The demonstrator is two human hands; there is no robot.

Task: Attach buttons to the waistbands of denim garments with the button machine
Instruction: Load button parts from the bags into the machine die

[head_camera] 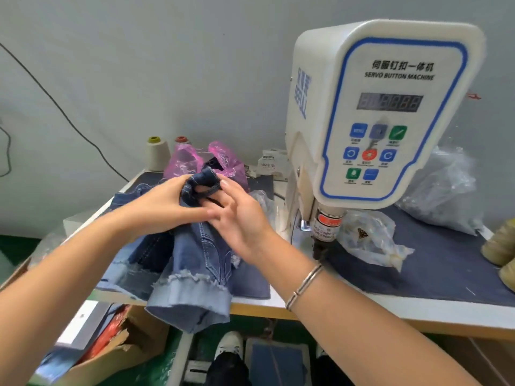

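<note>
A blue denim garment (195, 268) lies on the table left of the white servo button machine (384, 112), its frayed cuff hanging over the front edge. Its dark waistband (202, 181) is lifted above the pile. My left hand (164, 204) grips the waistband from the left. My right hand (237, 215) pinches the same waistband from the right, with a finger tucked under a fold. The machine's punch head (324, 232) stands to the right of both hands, apart from the fabric.
More denim pieces (133, 260) lie under the garment. A pink plastic bag (192, 160) and two thread cones (157, 153) stand at the back. Clear plastic bags (370, 238) lie right of the punch head. A cardboard box (111, 352) and a foot pedal (276, 360) sit below.
</note>
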